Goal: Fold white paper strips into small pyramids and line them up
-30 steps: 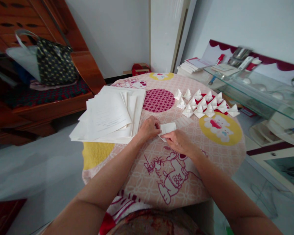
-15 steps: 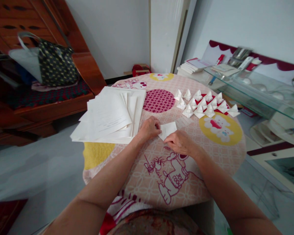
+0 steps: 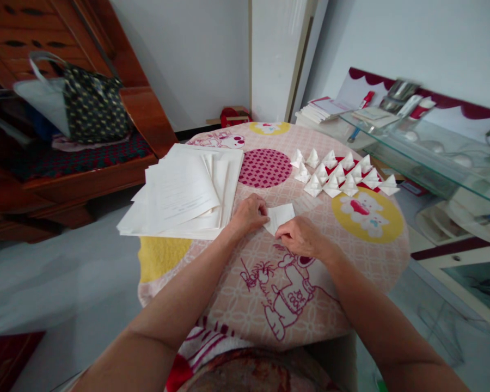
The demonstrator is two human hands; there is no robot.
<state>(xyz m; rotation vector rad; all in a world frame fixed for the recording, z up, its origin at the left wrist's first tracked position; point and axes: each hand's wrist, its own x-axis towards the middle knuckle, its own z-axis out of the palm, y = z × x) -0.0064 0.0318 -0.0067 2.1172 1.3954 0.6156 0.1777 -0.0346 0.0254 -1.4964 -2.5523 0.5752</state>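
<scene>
A small piece of white paper [image 3: 280, 215] lies on the patterned tablecloth [image 3: 228, 294] between my two hands. My left hand [image 3: 251, 213] is curled at its left edge, fingertips closed on that side. Along the lower right edge, my right hand [image 3: 300, 235] pinches the paper with thumb and bent fingers. To the left of my left hand rests a stack of white paper sheets [image 3: 183, 196], the top ones printed with faint text. Beyond my right hand stand several folded white paper pieces [image 3: 338, 173] in rows, each with a pointed top.
On the right is a glass shelf [image 3: 433, 147] with cups and small items, beside a pile of booklets [image 3: 322, 108]. A wooden bench [image 3: 134, 103] at the left holds a dotted bag [image 3: 92, 103]. The round table's edge curves close to my body.
My right hand has shifted very slightly to the right along the paper's lower edge. The left hand, the stack and the folded pieces have stayed in place.
</scene>
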